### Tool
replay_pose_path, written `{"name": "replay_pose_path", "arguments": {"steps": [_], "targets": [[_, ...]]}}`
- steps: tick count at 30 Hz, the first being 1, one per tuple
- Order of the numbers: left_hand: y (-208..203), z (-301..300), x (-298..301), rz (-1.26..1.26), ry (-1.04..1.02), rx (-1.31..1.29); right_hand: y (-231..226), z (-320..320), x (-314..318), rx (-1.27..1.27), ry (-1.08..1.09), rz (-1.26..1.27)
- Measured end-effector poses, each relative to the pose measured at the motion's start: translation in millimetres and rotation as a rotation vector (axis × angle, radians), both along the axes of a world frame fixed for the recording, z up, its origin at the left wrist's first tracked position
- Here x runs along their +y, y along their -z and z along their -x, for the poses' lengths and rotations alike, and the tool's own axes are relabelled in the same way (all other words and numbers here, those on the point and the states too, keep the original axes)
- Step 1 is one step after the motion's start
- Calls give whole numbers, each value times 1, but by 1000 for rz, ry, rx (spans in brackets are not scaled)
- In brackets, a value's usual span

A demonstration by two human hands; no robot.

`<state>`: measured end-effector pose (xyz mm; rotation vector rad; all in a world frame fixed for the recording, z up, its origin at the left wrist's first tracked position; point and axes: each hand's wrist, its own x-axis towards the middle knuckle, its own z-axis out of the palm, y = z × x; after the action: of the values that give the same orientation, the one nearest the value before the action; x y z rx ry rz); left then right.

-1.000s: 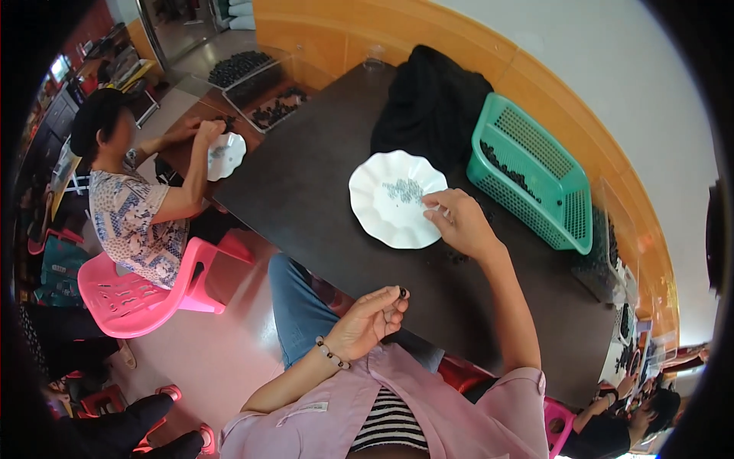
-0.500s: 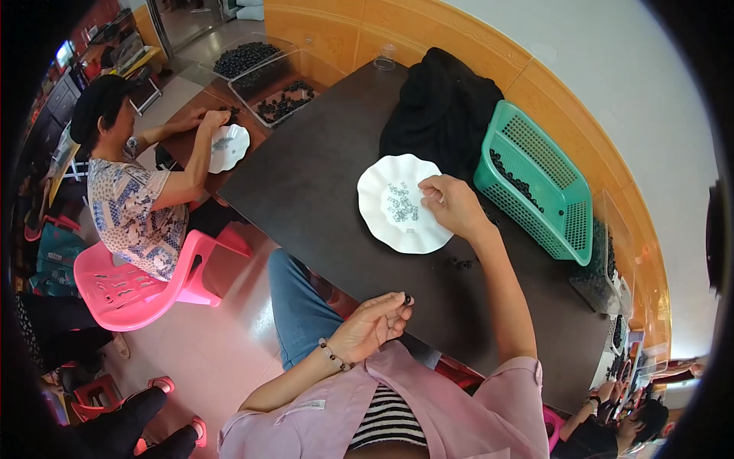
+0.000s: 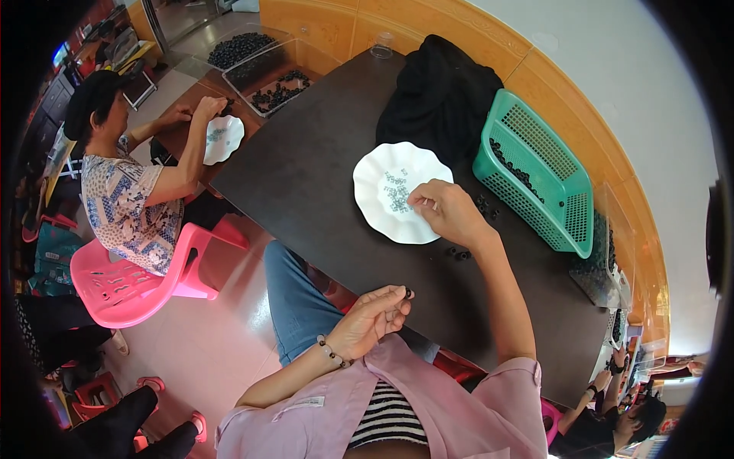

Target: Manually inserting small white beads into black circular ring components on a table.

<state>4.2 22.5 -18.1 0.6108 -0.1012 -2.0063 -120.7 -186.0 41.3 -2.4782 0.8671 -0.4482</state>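
Plate (image 3: 372, 172) on tabletop (image 3: 306, 161), bits (image 3: 397, 193) in plate, cloth (image 3: 443, 92) behind plate, cup (image 3: 381, 47) left of cloth, basket (image 3: 564, 162) right of plate, beads (image 3: 517, 170) in basket, loose beads (image 3: 483, 206) between plate and basket.

A small black piece (image 3: 409, 293) is pinched by the left hand (image 3: 376, 315) near the edge of a dark table (image 3: 306, 176), while the right hand (image 3: 447, 213) is held over a scalloped white plate (image 3: 372, 220), its fingertips bunched beside tiny pale beads (image 3: 396, 197). Loose black pieces (image 3: 459, 253) are scattered nearby; others are held in a green basket (image 3: 527, 212), beside which a black cloth (image 3: 443, 96) is heaped. At left, a co-worker (image 3: 126, 187) is seated on a pink chair (image 3: 134, 287).
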Motion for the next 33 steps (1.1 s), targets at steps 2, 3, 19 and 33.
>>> {"name": "replay_pose_path", "arguments": {"steps": [2,3,19,33], "targets": [[0,0,0,-2,2,-8,1,-3,2,22,-14,-3],[-1,0,0,-3,3,-14,3,-5,2,18,-25,-10],[0,2,2,-3,18,-28,13,-12,12,95,-35,153],[-3,-3,5,23,-2,-56,5,7,15,-259,92,-171]]}}
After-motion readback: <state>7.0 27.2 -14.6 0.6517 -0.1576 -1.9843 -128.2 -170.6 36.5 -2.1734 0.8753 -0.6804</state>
